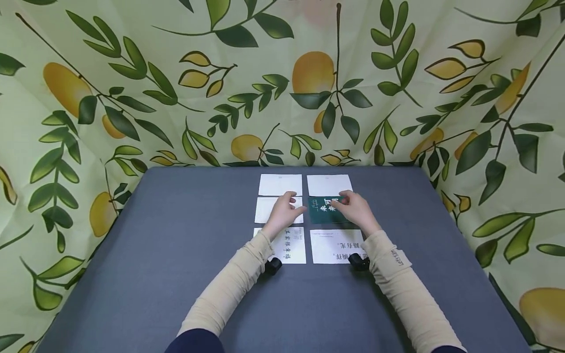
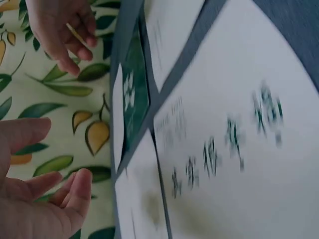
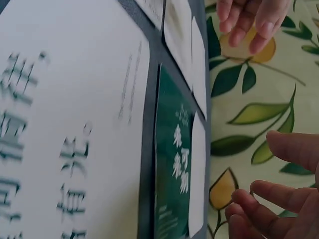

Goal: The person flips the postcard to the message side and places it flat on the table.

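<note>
Leaf-and-fruit patterned fabric [image 1: 265, 63] hangs behind and beside a grey table [image 1: 176, 274], where six cards lie in two columns of three. Five are white; the green card [image 1: 321, 215], printed with white characters, sits in the middle row of the right-hand column. Over it hovers the person's right hand [image 1: 356, 211] — fingers loosely bent, thumb apart, grasping nothing. Above the white card [image 1: 266, 210] beside it, the left hand [image 1: 282, 214] hangs likewise, its fingers relaxed and free of any card. Nearer the person lie two white cards with dark lettering, one under each forearm — the lower left card [image 1: 295, 245] and the lower right card [image 1: 333, 245]. Beige sleeves [image 1: 229, 289] cover both forearms.
</note>
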`<control>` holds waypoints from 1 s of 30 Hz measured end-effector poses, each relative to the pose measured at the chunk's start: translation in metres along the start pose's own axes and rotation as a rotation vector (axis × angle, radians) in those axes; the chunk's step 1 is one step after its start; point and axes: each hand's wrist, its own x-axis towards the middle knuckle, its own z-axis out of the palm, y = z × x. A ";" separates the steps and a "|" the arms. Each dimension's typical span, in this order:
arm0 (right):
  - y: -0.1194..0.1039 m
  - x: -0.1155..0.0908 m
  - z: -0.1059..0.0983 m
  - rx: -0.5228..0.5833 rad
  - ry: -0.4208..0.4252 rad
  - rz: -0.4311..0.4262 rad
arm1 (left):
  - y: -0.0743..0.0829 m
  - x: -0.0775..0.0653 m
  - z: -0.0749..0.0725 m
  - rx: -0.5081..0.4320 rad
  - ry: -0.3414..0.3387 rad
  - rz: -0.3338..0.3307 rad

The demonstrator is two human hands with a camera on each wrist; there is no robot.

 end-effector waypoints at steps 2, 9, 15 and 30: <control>0.008 0.000 -0.003 0.032 -0.016 0.027 | 0.003 0.000 0.008 -0.052 -0.052 -0.027; 0.033 0.001 -0.004 0.105 -0.041 0.135 | 0.006 0.002 0.031 -0.182 -0.224 -0.102; 0.049 0.002 0.001 0.155 -0.040 0.189 | -0.001 0.010 0.039 -0.318 -0.260 -0.148; 0.051 0.002 0.001 0.170 0.027 0.238 | 0.000 0.015 0.037 -0.434 -0.183 -0.210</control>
